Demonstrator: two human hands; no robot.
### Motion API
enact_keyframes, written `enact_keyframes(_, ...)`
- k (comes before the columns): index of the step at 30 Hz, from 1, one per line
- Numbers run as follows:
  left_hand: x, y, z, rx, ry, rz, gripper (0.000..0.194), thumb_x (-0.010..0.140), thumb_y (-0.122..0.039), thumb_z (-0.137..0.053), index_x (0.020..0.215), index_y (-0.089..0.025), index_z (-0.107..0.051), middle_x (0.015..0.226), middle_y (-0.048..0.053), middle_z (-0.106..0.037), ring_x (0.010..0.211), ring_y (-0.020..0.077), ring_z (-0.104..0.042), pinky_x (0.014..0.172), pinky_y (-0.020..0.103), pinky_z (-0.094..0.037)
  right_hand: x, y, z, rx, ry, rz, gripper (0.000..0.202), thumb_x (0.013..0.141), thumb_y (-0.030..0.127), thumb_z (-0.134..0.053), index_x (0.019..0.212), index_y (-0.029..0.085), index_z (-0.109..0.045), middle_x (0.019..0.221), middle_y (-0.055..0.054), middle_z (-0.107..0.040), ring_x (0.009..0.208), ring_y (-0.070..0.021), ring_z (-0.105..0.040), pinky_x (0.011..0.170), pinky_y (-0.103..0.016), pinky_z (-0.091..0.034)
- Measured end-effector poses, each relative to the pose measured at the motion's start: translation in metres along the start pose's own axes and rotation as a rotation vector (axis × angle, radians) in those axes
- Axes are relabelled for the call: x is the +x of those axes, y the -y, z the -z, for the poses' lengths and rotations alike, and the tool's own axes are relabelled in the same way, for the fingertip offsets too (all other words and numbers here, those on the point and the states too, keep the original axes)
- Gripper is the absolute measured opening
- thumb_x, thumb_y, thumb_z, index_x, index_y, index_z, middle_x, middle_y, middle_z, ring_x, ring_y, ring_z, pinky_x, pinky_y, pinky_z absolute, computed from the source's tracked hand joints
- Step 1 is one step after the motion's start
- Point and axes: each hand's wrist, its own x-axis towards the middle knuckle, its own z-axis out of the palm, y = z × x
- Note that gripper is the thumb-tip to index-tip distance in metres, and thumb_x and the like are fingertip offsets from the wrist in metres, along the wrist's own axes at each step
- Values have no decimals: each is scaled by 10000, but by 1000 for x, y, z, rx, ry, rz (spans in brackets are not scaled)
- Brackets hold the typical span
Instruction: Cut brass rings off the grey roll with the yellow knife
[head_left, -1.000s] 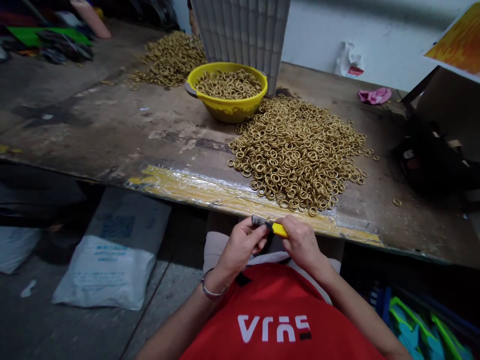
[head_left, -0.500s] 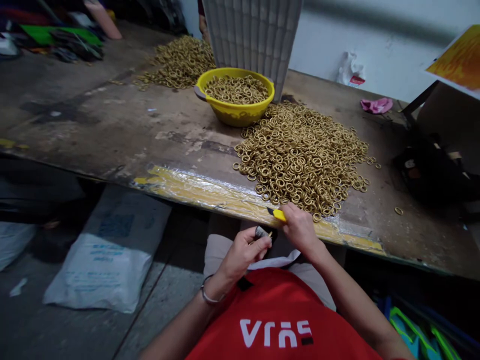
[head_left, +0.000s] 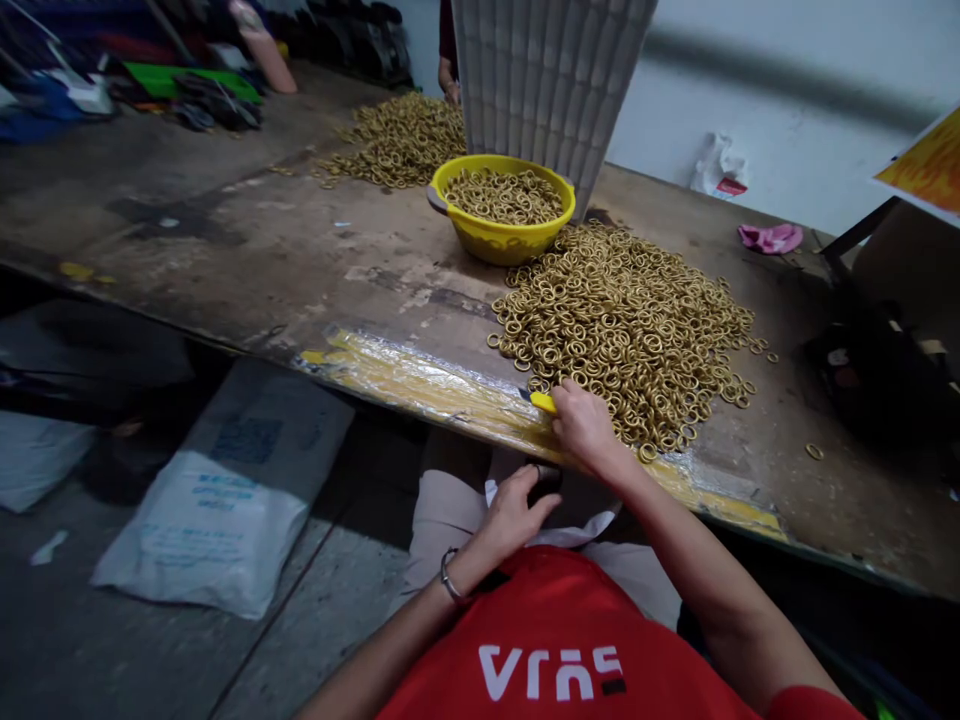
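My right hand (head_left: pixel 585 425) is closed around a yellow utility knife (head_left: pixel 541 402), whose dark blade end points left over the table's front edge. It is at the near side of a heap of gold-coloured rings (head_left: pixel 622 320); whether its fingers touch a ring I cannot tell. Lower and to the left, my left hand (head_left: pixel 514 520) hangs over my lap, thumb and fingers apart, with no ring visible in it. A dark wrap or band shows around one of its fingertips. Beyond the heap stands a yellow basin (head_left: pixel 502 240) filled with the same kind of rings.
Clear tape over yellow strips (head_left: pixel 435 390) covers the table's front edge. A tall grey ridged panel (head_left: pixel 547 90) stands behind the basin. Another ring heap (head_left: pixel 409 140) lies at the back, near a person's arm (head_left: pixel 448 75). A white sack (head_left: pixel 217 510) rests on the floor.
My left hand has opened, and the small ring it pinched no longer shows. My right hand has moved forward onto the table edge with the knife. The view has shifted slightly.
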Motion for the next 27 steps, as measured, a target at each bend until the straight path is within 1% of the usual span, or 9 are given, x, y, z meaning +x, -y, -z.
enact_keyframes(2, 1, -9, 4, -103, -98, 5, 226, 829, -258, -631, 1037, -168, -638, 996, 96, -702, 933, 218, -643, 879, 344, -488, -9, -3, 4, 408, 19, -24, 109, 832, 179, -528, 785, 149, -622, 767, -32, -632, 659, -135, -585, 612, -227, -427)
enact_keyframes(6, 2, -33, 15, -254, -183, -61, 349, 831, -277, -662, 1149, -174, -561, 1071, 93, -699, 962, 207, -666, 874, 329, -517, -34, -1, 1, 1297, 248, -176, 227, 799, 389, -606, 751, 175, -548, 623, 37, -579, 405, -55, -371, 399, -188, -293)
enact_keyframes(8, 3, -41, 17, -225, -192, -86, 339, 813, -272, -688, 1122, -174, -589, 1053, 82, -710, 953, 206, -672, 887, 329, -515, -45, 2, -3, 1546, 298, -255, 298, 740, 437, -680, 755, 181, -528, 591, 55, -555, 376, -40, -328, 364, -177, -254)
enact_keyframes(11, 2, -50, 15, -170, -209, -84, 236, 796, -249, -698, 1012, -162, -659, 966, 59, -726, 906, 192, -670, 861, 301, -517, -56, 5, -8, 1670, 317, -318, 352, 686, 456, -731, 729, 185, -511, 541, 79, -492, 367, -34, -309, 351, -168, -241)
enact_keyframes(15, 0, -58, 13, -263, -166, 9, 128, 756, -229, -707, 845, -140, -689, 738, 14, -704, 653, 132, -626, 649, 228, -519, -65, 3, -6, 1508, 240, -266, 353, 766, 509, -621, 689, 186, -503, 542, 64, -466, 384, -47, -305, 368, -184, -234)
enact_keyframes(17, -1, -61, 12, -343, -129, 70, 130, 735, -242, -719, 791, -130, -683, 660, 0, -671, 579, 112, -588, 588, 211, -498, -71, 0, -4, 1266, 95, -207, 341, 834, 471, -537, 651, 186, -496, 544, 51, -448, 431, -66, -339, 424, -197, -267)
enact_keyframes(20, -2, -62, 12, -436, -84, 126, 165, 721, -270, -732, 776, -126, -674, 627, -5, -649, 563, 109, -576, 578, 211, -490, -85, -5, -4, 753, -108, -83, 239, 856, 288, -495, 642, 183, -513, 601, 15, -494, 557, -109, -437, 553, -225, -323)
enact_keyframes(23, -4, -61, 11, -446, -57, 129, 191, 735, -301, -727, 783, -126, -667, 641, -1, -646, 575, 114, -575, 589, 219, -485, -100, -6, -6, 364, -93, -13, 114, 795, 117, -482, 773, 175, -578, 727, -30, -607, 667, -149, -525, 629, -247, -345)
enact_keyframes(27, -5, -59, 11, -345, -49, 88, 183, 770, -304, -694, 778, -127, -648, 643, 0, -624, 590, 116, -552, 598, 224, -463, -109, -2, -8, 136, -10, -10, 179, 800, 82, -484, 913, 162, -598, 869, -69, -662, 776, -180, -593, 670, -256, -372)
